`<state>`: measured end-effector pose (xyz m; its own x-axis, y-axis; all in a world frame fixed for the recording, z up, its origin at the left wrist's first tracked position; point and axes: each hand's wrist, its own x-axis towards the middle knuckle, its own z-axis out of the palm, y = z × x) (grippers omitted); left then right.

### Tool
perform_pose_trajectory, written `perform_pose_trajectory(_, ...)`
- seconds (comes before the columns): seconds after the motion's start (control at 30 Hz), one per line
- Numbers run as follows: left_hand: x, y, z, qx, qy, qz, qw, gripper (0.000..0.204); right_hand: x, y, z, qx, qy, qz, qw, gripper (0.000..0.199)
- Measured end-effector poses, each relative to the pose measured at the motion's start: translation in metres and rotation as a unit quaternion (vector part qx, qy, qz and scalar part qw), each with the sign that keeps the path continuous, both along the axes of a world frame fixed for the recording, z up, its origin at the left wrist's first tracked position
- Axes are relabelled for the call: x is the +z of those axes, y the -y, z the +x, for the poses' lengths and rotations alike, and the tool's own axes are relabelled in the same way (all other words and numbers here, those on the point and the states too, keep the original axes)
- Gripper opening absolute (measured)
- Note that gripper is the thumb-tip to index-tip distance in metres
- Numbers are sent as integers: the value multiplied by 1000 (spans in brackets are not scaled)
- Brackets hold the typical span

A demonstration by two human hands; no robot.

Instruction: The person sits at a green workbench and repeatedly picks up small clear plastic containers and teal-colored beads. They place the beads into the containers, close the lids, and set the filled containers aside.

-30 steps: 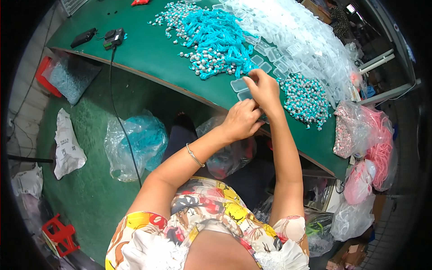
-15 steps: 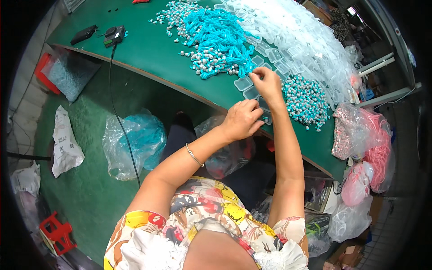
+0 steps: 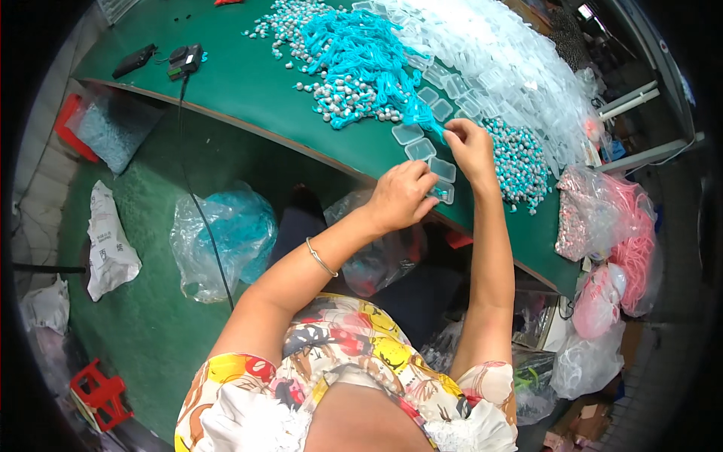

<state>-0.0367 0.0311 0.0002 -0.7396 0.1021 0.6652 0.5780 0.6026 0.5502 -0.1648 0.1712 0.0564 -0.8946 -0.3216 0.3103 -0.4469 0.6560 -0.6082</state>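
As the right hand [image 3: 471,153] pinches a turquoise strand [image 3: 433,126] at the cord heap's [image 3: 358,56] near right edge, the left hand [image 3: 404,193] curls beside an open clear box [image 3: 443,171] nearer the person than the heap, its hold hard to tell; beads [image 3: 520,166] lie right of the heap.

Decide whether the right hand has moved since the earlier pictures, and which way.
Yes: judged against the resting pile of small turquoise-and-grey pieces, the right hand has moved rightward, toward that pile's left side.
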Motion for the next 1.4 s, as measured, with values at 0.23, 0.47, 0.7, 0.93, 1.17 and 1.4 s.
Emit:
perform_pose_trajectory(0.23, 1, 1, -2, 1, 19, -17, 1000, 37, -20, -46, 36, -6, -193, 129, 973, 6)
perform_pose_trajectory(0.47, 9, 3, -4, -1, 40, -18, 999, 47, -1, -47, 58, 40, -45, -82, 995, 7)
perform_pose_trajectory(0.7, 7, 2, -6, 1, 74, -30, 997, 48, -29, -54, 77, 69, -146, -5, 987, 7)
perform_pose_trajectory(0.93, 8, 1, -6, -5, 72, -23, 997, 43, -24, -52, 82, 80, -226, 106, 965, 13)
perform_pose_trajectory(1.17, 7, 2, -7, -8, 59, -19, 998, 40, -7, -63, 67, 109, -123, 60, 985, 21)
perform_pose_trajectory(1.4, 6, 2, -6, -12, 58, -28, 998, 37, -13, -52, 42, 98, -77, 150, 981, 23)
